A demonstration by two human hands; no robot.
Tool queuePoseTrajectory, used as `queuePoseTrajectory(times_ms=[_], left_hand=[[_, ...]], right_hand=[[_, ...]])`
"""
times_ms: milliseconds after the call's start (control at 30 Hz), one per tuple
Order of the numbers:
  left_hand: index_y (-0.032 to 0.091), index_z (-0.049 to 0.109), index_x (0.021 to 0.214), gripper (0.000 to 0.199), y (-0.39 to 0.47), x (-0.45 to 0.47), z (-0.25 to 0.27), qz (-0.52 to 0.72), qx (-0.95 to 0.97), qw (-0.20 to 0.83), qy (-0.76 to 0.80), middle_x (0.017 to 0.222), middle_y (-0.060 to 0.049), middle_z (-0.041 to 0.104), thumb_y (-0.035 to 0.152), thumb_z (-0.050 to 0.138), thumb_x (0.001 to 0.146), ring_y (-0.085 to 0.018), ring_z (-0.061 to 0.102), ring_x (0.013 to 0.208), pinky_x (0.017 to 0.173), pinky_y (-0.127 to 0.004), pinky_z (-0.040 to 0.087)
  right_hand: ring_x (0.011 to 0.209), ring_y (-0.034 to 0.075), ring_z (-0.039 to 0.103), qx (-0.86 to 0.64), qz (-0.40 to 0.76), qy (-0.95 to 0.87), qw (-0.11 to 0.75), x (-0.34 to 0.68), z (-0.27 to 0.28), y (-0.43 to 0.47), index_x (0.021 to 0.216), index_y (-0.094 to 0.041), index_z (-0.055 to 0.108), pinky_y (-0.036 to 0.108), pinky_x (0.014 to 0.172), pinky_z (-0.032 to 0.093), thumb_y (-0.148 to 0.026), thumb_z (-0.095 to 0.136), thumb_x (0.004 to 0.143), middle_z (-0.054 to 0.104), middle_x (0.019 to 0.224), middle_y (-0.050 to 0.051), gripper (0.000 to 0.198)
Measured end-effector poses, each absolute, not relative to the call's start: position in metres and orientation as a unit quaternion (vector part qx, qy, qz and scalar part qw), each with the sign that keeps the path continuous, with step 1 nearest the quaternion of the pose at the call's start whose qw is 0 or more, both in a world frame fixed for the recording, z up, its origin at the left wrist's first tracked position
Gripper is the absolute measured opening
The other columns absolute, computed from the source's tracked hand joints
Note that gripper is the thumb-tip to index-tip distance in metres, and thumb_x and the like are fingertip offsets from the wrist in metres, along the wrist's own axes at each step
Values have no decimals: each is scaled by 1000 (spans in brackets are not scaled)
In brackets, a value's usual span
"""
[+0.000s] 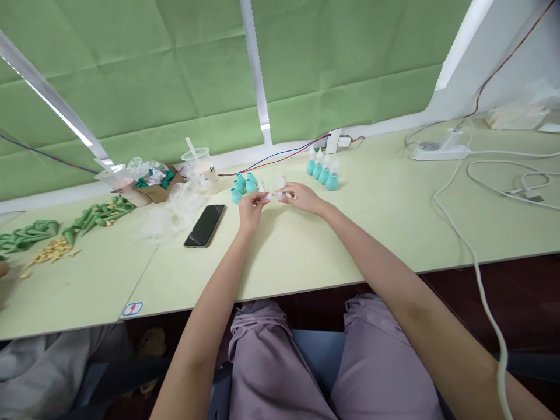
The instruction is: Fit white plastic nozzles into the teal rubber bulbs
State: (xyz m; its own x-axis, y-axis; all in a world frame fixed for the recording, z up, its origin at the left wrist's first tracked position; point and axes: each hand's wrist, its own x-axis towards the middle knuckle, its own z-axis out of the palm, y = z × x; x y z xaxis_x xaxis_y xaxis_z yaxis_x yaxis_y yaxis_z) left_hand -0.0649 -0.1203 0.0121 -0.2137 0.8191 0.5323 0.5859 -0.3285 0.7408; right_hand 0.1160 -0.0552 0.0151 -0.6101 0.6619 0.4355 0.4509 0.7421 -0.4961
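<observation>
My left hand (251, 211) is closed in a pinch on a small white piece (268, 196) above the table. Facing it, my right hand (301, 198) pinches another small white piece (280, 195); the two lie close together. Their exact shape is too small to tell. Just beyond the fingers is a cluster of small whitish pieces (275, 181), partly hidden. Several round turquoise pieces with open necks (238, 185) stand behind my left hand. Farther right, a row of turquoise pieces (324, 175) carries pointed white tips.
A black phone (205, 226) lies left of my hands, beside a crumpled clear plastic bag (168, 216). Behind are a drink cup (203, 169) and a cardboard box (163, 188). Green curved pieces (98, 216) and yellow bits (53, 251) lie left. A power strip (441, 151) with cables sits right.
</observation>
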Motion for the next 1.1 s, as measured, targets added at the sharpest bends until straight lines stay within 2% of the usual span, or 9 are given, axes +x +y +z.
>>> queuePoseTrajectory(times_ms=[167, 300, 433, 567, 733, 833, 1000, 1100], left_hand=[[16, 73, 85, 15, -120, -65, 12, 538, 616, 115, 564, 84, -5, 73, 18, 68, 72, -16, 61, 71, 71, -30, 48], [17, 74, 84, 12, -121, -65, 12, 535, 621, 98, 565, 84, -7, 73, 20, 67, 74, -18, 62, 72, 73, -35, 49], [17, 74, 82, 11, -122, -65, 12, 527, 629, 83, 565, 82, -8, 73, 21, 67, 75, -19, 63, 71, 74, -36, 50], [17, 74, 79, 9, -122, -67, 10, 508, 648, 61, 564, 81, -8, 73, 20, 65, 77, -18, 63, 71, 74, -34, 50], [19, 75, 80, 12, -118, -71, 5, 487, 675, 38, 554, 80, -5, 73, 16, 64, 77, -17, 63, 72, 72, -30, 49], [20, 75, 77, 14, -117, -71, 3, 459, 705, 28, 539, 76, -5, 72, 14, 63, 76, -17, 62, 72, 72, -30, 48], [21, 74, 75, 16, -117, -70, 3, 441, 734, 16, 517, 73, -5, 71, 15, 60, 78, -17, 60, 69, 70, -31, 47], [21, 74, 75, 18, -117, -69, 3, 440, 739, 20, 510, 74, -5, 71, 14, 58, 79, -18, 60, 70, 70, -31, 47]], right_hand=[[99, 21, 53, -307, 118, -902, 280, 114, 17, -62, 111, -20, 67, 28, 76, 37, -31, 50, 89, 62, 102, 8, 30], [103, 22, 53, -310, 119, -899, 287, 112, 19, -64, 110, -19, 67, 28, 78, 38, -31, 49, 90, 62, 104, 9, 29], [93, 20, 57, -303, 140, -892, 303, 111, 18, -62, 105, -17, 68, 27, 74, 39, -28, 53, 87, 66, 98, 8, 26], [78, 15, 59, -276, 208, -882, 321, 110, 15, -62, 95, -16, 71, 24, 70, 38, -23, 51, 85, 69, 86, 5, 23], [61, 11, 53, -260, 277, -869, 317, 110, 14, -63, 84, -14, 72, 23, 66, 38, -20, 48, 79, 66, 71, 2, 25], [58, 10, 46, -268, 293, -869, 296, 112, 14, -62, 82, -13, 72, 23, 63, 37, -25, 49, 77, 61, 64, 1, 26], [59, 10, 41, -272, 315, -863, 287, 114, 14, -60, 90, -11, 73, 24, 59, 33, -30, 50, 73, 59, 65, 1, 34], [59, 10, 39, -271, 316, -864, 283, 115, 15, -61, 87, -11, 73, 24, 58, 31, -31, 49, 72, 57, 64, 1, 35]])
